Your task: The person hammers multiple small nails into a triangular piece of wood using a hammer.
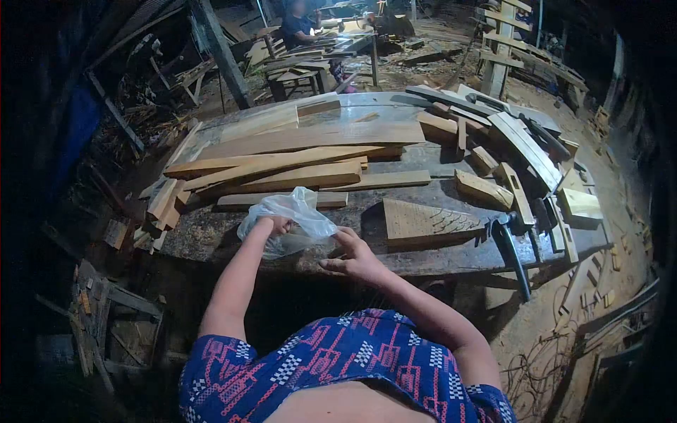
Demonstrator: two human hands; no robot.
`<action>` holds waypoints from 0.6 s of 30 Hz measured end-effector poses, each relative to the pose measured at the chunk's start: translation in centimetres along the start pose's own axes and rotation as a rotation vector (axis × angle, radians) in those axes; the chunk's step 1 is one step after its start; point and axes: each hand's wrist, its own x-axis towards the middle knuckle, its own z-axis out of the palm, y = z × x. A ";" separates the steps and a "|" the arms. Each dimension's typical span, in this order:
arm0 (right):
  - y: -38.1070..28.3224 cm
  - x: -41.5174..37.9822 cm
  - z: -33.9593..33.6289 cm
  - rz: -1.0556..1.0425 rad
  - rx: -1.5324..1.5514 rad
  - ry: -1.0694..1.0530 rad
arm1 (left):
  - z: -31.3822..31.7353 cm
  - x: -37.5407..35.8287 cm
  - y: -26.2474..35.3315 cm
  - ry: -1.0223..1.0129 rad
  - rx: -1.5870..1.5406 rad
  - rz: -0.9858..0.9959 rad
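Observation:
A translucent plastic bag point(305, 208) lies crumpled near the front edge of the workbench point(204, 236). My left hand point(279, 224) reaches into its opening; the fingers look curled, but the plastic partly covers them and what they hold is hidden. At the bag's right side is my right hand point(357, 257), thumb and fingers apart, with the fingertips touching the bag's edge. To the right of that hand lies a wedge-shaped wooden block point(427, 222). A short flat wooden strip point(233, 201) sits just behind the bag.
Long boards point(317, 139) and several beams cover the bench's back and left. A dark metal clamp-like tool point(513, 254) overhangs the front right edge, beside wooden hand planes point(517, 194). Behind, a person point(297, 29) sits at another table. Wood scraps point(592, 282) litter the floor.

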 end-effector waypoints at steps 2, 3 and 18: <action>1.0 0.4 0.1 -0.083 -0.047 -0.005 | -0.2 -0.8 -0.1 0.068 -0.131 0.035; 1.0 0.4 0.1 -0.083 -0.046 -0.005 | -0.5 -0.7 -0.6 0.021 -0.484 -0.040; 0.3 0.7 0.2 -0.004 0.018 -0.017 | 2.4 -1.2 -0.8 0.167 -1.687 -0.003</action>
